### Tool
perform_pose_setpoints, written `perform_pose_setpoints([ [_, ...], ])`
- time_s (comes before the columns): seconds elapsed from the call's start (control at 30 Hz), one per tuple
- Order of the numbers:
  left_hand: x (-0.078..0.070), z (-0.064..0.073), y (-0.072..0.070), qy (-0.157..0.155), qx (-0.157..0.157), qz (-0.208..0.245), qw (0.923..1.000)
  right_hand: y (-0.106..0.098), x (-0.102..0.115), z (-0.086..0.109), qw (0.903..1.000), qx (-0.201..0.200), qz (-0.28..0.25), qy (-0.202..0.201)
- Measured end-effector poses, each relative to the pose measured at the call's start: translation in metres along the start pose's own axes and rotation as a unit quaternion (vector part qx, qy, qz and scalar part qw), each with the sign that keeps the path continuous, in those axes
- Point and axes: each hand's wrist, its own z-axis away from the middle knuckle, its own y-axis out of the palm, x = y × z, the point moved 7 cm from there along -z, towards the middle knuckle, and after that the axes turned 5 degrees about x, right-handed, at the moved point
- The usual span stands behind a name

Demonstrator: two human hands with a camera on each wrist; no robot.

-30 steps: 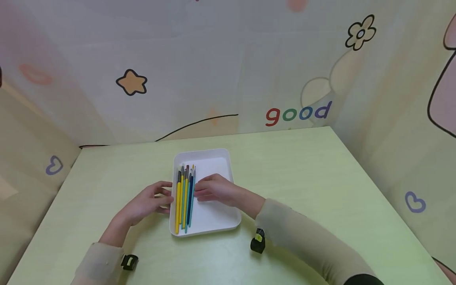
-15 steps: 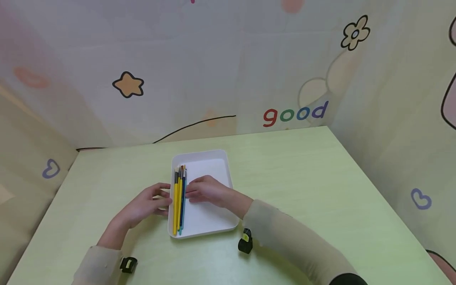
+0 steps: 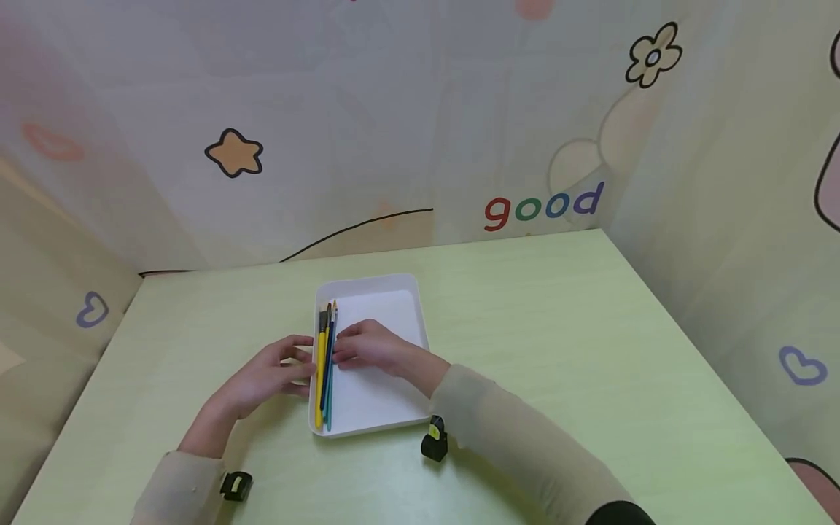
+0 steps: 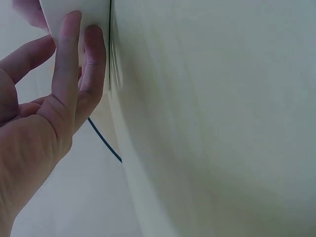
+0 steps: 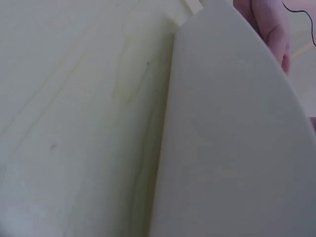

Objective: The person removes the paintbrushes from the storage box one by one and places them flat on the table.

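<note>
A white rectangular tray lies on the table. Along its left inner wall several paintbrushes are bunched side by side, among them a yellow-handled paintbrush and a teal-handled paintbrush. My right hand reaches into the tray, its fingertips against the right side of the bunch. Outside the tray, my left hand touches the left wall. In the left wrist view, extended fingers rest on the tray's outer side. The right wrist view has the tray's near wall, with part of my right hand beyond it.
The pale green table extends around the tray. Printed cloth walls rise at the back and both sides. A small black device hangs at my right wrist, and another black device at my left.
My right hand has moved left across the tray, and the spread paintbrushes have been pushed together against the left wall. My left hand has stayed at the tray's side.
</note>
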Motion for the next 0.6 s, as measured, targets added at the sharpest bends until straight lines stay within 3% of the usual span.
perform_pose_setpoints([
  [0.17, 0.001, -0.001, 0.001, 0.005, 0.006, 0.004, 1.0, 0.006, -0.001, -0.004, 0.9992, -0.008, 0.036, -0.018],
  [0.4, 0.001, 0.0, 0.001, 0.006, 0.012, 0.006, 0.9999, 0.014, 0.0, -0.002, 0.9901, -0.068, 0.12, -0.027],
  [0.6, 0.001, 0.0, 0.002, -0.003, 0.008, 0.007, 0.9999, 0.014, -0.001, 0.001, 0.9886, -0.091, 0.118, -0.021],
])
